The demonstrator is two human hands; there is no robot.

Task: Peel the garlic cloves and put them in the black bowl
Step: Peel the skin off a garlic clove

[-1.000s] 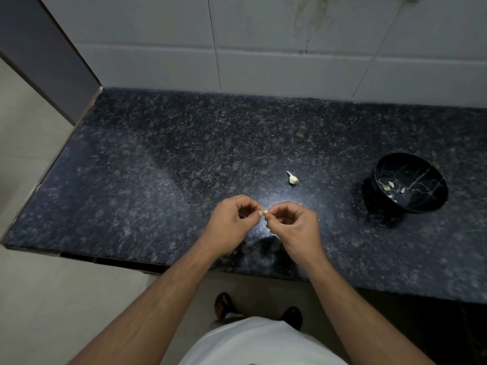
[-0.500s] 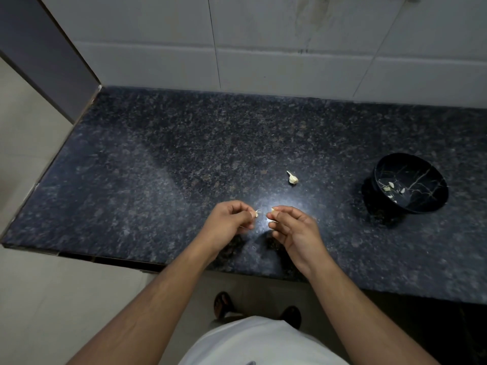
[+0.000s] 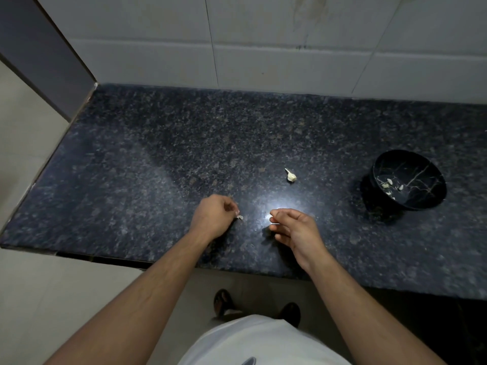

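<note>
My left hand [image 3: 213, 217] is curled near the counter's front edge and pinches a small pale scrap of garlic skin [image 3: 240, 218] at its fingertips. My right hand [image 3: 292, 227] is a short way to its right, with its fingers bent around a small garlic clove [image 3: 272, 219] that is mostly hidden by the fingers and the glare. One unpeeled garlic clove [image 3: 290, 175] lies on the counter beyond both hands. The black bowl [image 3: 375, 169], veined with thin pale lines, stands at the right and holds several peeled cloves [image 3: 390, 184].
The dark speckled granite counter [image 3: 158, 167] ends at a white tiled wall [image 3: 263, 48] behind and drops off at its left and front edges. A bright light reflection lies between my hands. My feet show on the floor below.
My hands were joined on the clove and have pulled apart. The left moved left with the skin scrap, and the right drew back slightly to the right.
</note>
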